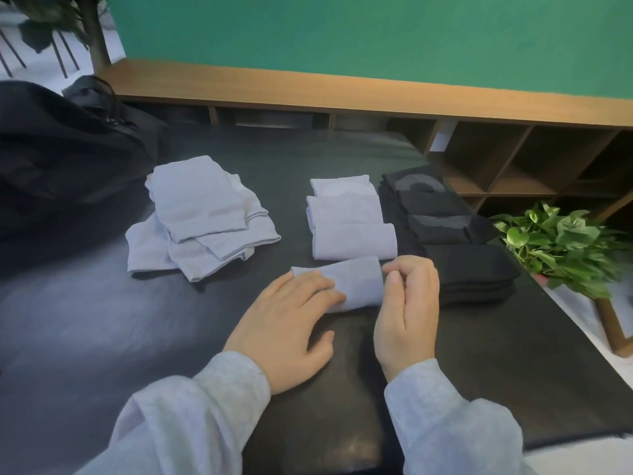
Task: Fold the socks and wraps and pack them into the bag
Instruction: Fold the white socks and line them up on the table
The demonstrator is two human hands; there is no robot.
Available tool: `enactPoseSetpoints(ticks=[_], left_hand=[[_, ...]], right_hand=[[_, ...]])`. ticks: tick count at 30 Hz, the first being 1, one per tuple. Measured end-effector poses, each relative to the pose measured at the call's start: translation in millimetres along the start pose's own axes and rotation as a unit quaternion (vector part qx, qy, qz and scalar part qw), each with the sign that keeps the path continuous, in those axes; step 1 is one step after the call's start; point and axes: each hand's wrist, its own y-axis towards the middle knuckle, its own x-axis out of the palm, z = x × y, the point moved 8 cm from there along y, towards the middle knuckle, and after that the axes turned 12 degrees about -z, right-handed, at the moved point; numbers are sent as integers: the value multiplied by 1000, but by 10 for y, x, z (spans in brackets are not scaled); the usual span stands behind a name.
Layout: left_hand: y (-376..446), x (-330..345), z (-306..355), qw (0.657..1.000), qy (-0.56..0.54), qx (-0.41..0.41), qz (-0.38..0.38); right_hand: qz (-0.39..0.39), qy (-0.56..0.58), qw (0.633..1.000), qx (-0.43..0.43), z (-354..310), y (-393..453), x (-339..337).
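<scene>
Head view: the left hand (291, 320) lies palm down on the dark tabletop (102, 337), fingers straight and together, their tips pressing the left part of a folded light-blue sock (356, 279). The right hand (407, 313) stands on its edge just right of that sock, fingers curled inward, thumb and forefinger meeting at the sock's right edge; whether they actually pinch the cloth cannot be told. Both forearms enter from the bottom edge in pale sleeves (191, 423). The folded sock lies flat with its long axis running left to right, slightly raised toward the right. Directly behind it, a row of folded light-blue socks (346, 221) runs away from the person, each piece also lying crosswise. Right of the row sits a stack of folded black socks (469, 269). Left of the row rests a loose pile of light-blue socks (202, 221). A black bag (51, 149) occupies the far left of the tabletop. Beyond stand a wooden shelf unit (513, 159), a green wall (376, 36), and a leafy plant (561, 245) at the right.
</scene>
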Motion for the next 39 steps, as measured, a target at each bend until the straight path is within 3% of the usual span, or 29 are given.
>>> enactPoseSetpoints(ticks=[3,10,17,22,26,29,32,39], left_hand=[[148,78,97,1000,-7,12,-12],[307,138,159,999,-18,39,-18],[365,191,149,998,-33,34,-52],[372,181,149,998,-10,19,-63],[266,111,89,999,18,-39,-18],[56,47,16,998,8,-64,18],[-172,-13,-120,996,28,-78,45],[-489,-302,-670,965,49,-224,127]], right_hand=[[4,20,1000,16,4,-87,-55],[-11,88,978,188,319,-99,4],[-69,-51,982,167,248,-38,106],[-113,-185,957,193,228,-3,172],[-132,-238,944,187,211,-31,202],[-128,-246,951,138,89,-29,224],[-149,-325,929,96,-75,-95,361],[-230,-361,900,81,-364,-429,680]])
